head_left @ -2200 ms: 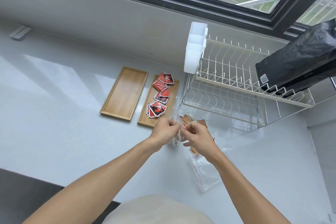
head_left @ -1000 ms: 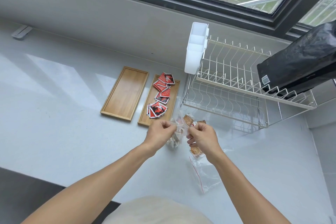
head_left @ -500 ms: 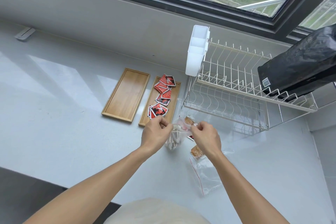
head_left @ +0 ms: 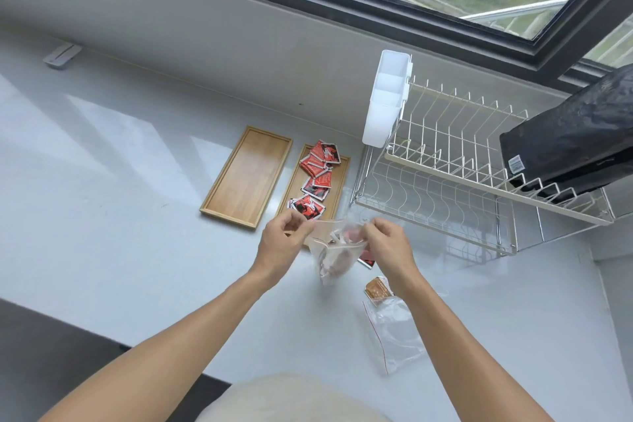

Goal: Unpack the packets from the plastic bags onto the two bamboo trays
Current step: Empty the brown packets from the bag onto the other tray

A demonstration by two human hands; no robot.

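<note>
My left hand (head_left: 282,243) and my right hand (head_left: 388,245) each pinch one side of the mouth of a clear plastic bag (head_left: 334,257), which hangs open between them with brownish packets inside. Two bamboo trays lie beyond my hands. The left tray (head_left: 246,176) holds nothing. The right tray (head_left: 339,181) carries several red packets (head_left: 317,178). A brown packet (head_left: 376,289) and a red packet (head_left: 366,260) lie on the counter by my right wrist. A second clear bag (head_left: 394,336) with a red zip line lies flat under my right forearm.
A white wire dish rack (head_left: 462,181) stands right of the trays, with a white plastic caddy (head_left: 387,99) on its left end and a black bag (head_left: 575,134) on its top right. The window wall runs along the back. The counter's front edge is near my elbows.
My hands have moved apart, pulling the bag's mouth open. The view has shifted slightly.
</note>
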